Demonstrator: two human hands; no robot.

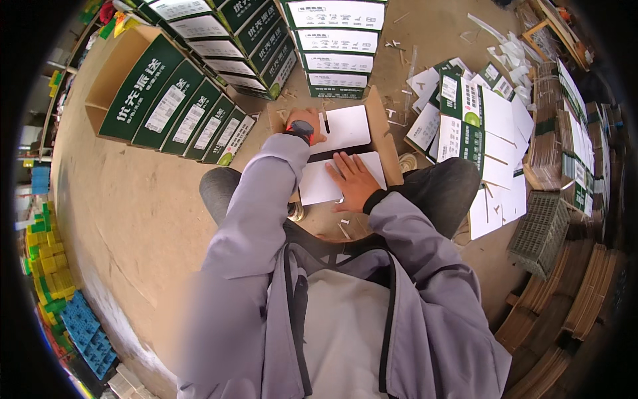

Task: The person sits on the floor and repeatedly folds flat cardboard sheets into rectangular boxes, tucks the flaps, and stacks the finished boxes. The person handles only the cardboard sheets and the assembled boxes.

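Nearest the camera is the wearer's grey-lilac jacket (425, 299), unzipped over a pale shirt (345, 332). Beyond it, between dark-trousered knees, a cardboard box (385, 143) rests low to the floor (133, 233), its brown side flaps splayed and two white panels facing up with a dark gap between them. The right hand (357, 181) lies with fingers spread flat on the nearer white panel (320, 183). The left hand (304, 123), a dark watch at its wrist, is at the left edge of the farther white panel (350, 125), fingers bent; whether it grips anything I cannot tell.

The floor is bare, tan and dusty, with small paper scraps around the box. Green-and-white cartons rise in a leaning stack (156, 100) at left and a straighter stack (335, 50) ahead. To the right, flattened cartons (495, 126) lie fanned out, with crumpled pale wrapping (510, 53) behind, a grey slatted crate (541, 233) and bundled cardboard (565, 292). Along the left rim sit yellow and green crates (54, 272) and a blue plastic grid (88, 332).
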